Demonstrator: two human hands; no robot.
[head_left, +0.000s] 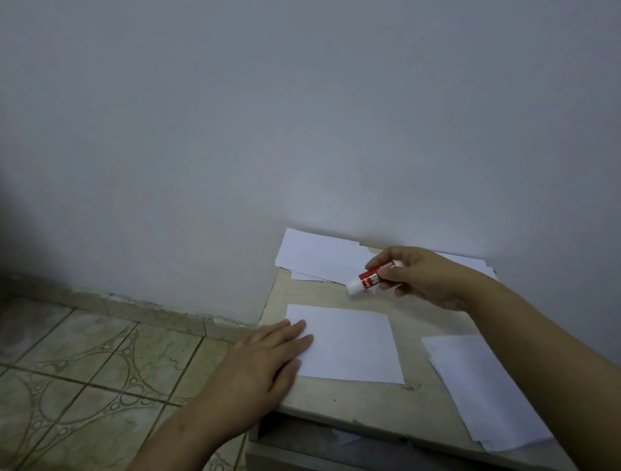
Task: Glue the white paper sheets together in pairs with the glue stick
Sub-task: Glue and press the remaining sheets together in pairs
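Note:
A single white paper sheet (352, 346) lies flat in the middle of the small table (373, 398). My left hand (266, 359) rests flat on its left edge, fingers straight. My right hand (425, 277) hovers above the table's back part and grips a red glue stick (367, 278), whose white end points down and to the left. Behind it, against the wall, lies a loose pile of white sheets (316, 256). Another stack of white sheets (483, 389) sits at the table's right, partly under my right forearm.
The table stands against a plain grey wall (313, 104). Its left edge drops to a patterned tile floor (64, 375). An open drawer (376, 455) sticks out under the table's front edge.

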